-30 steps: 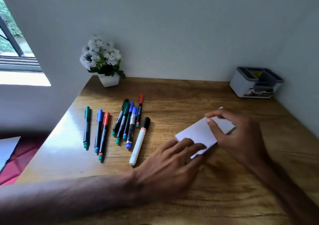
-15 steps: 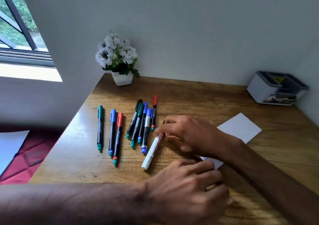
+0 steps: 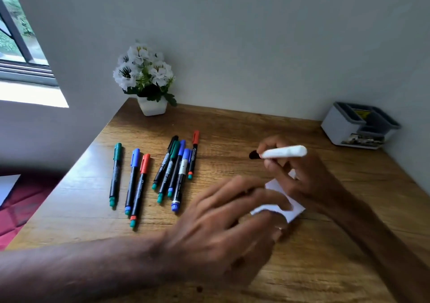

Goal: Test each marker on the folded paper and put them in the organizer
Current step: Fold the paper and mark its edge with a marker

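White-barrelled black-capped marker (image 3: 282,151): right hand (image 3: 300,177) is gripping it. Left hand (image 3: 223,221), fingers spread, is resting on folded white paper (image 3: 295,212).

Head view looks forward and down; close over the desk (image 3: 232,126).

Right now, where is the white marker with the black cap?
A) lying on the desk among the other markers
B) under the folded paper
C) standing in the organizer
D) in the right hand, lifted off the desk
D: the right hand grips the white marker in the air, over the folded paper and well apart from the organizer.
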Tool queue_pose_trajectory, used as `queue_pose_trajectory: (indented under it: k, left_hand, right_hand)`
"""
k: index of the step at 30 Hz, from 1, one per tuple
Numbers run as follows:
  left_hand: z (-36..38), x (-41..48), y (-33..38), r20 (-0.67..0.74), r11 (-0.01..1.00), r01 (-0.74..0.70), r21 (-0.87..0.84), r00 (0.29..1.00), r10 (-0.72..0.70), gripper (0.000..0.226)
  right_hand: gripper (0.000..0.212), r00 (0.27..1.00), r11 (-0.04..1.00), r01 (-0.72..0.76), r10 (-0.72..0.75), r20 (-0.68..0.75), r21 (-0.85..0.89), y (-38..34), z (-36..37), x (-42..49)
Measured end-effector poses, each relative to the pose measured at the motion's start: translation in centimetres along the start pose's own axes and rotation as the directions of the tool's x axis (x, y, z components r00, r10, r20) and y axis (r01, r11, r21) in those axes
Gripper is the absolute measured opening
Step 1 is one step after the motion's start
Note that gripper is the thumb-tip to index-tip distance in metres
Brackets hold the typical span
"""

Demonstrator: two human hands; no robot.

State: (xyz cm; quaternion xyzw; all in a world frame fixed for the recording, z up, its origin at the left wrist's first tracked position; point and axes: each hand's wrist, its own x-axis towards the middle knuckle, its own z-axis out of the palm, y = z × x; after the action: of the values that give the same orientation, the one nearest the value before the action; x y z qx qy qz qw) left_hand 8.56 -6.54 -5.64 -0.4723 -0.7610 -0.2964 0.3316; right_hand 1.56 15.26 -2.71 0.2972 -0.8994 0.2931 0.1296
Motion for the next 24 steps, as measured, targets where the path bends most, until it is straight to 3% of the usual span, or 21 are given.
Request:
queue_pose_trajectory:
  k: [4, 9, 11, 15, 22, 24]
  left_hand:
    - [0.8, 0.8, -1.5, 0.069, 0.988, 0.152, 0.017, 0.986, -0.152, 0.028]
    - [2.6, 2.2, -3.5, 0.098, 0.917, 0.399, 0.019, 0.912, -0.399, 0.064]
    - [3.4, 2.8, -4.2, 0.174, 0.904, 0.428, 0.016, 0.889, -0.424, 0.064]
    - [5.3, 3.3, -5.1, 0.289, 0.937, 0.350, 0.015, 0.895, -0.339, 0.043]
    - [5.4, 3.1, -5.1, 0.284, 0.958, 0.278, 0.074, 0.915, -0.287, 0.047]
    - [5.6, 2.9, -5.2, 0.271, 0.947, 0.307, 0.093, 0.908, -0.321, 0.045]
  right_hand:
    - [0.014, 0.967, 0.902, -0.174, 0.232, -0.103, 0.396, 0.9, 0.2, -2.2]
    - [0.013, 0.939, 0.717, -0.169, 0.326, -0.112, 0.676, 1.1, -0.6, -2.7]
    - [0.022, 0.947, 0.715, -0.172, 0.311, -0.088, 0.678, 1.5, -1.4, -2.8]
    - [0.018, 0.957, 0.790, -0.191, 0.283, -0.070, 0.583, 2.2, -2.9, -2.9]
    - [0.022, 0.934, 0.853, -0.283, 0.349, -0.076, 0.439, 3.5, -4.9, -3.7]
    - [0.027, 0.953, 0.942, -0.272, 0.292, -0.083, 0.198, 3.2, -4.5, -3.6]
